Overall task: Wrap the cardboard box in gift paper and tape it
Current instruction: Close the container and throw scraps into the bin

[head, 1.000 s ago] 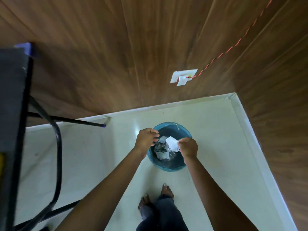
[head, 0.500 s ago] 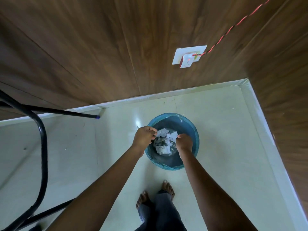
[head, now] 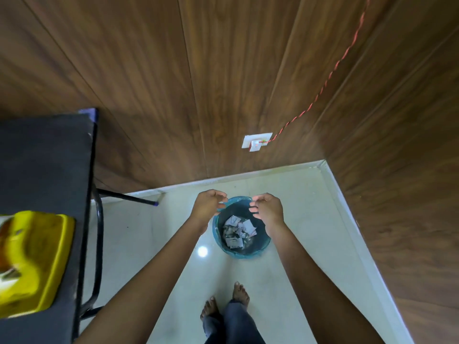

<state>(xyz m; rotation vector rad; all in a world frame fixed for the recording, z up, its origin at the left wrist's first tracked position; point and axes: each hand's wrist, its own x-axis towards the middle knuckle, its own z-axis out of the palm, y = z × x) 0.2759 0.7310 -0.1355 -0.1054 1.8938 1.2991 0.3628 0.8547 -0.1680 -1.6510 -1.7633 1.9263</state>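
Head camera, looking down: a person stands barefoot in the corner of a wood-panelled room, both arms stretched over a waste bin (head: 265, 245) lined with a blue bag. The left hand (head: 208, 207) and the right hand (head: 268, 210) hang side by side above the bin's far rim, a small gap between them. The left fingers (head: 220, 194) and the right fingers (head: 253, 209) are loosely curled toward each other and hold nothing. Below and just nearer than the fingers, torn paper scraps (head: 233, 242), white and printed, lie heaped inside the bin. The cardboard box is not in this frame.

Well to the left of the fingers, a dark worktop (head: 44, 157) on a black metal frame (head: 99, 244) carries a yellow plastic object (head: 32, 264), too blurred to name. Beyond the fingers, low on the wall (head: 149, 70), sits a white socket (head: 257, 142), from which a red twisted cord (head: 335, 68) runs up to the right. Nearer than the fingers, on the pale tiled floor (head: 258, 271), are the person's bare feet (head: 239, 294) and the hems of dark jeans (head: 231, 324).
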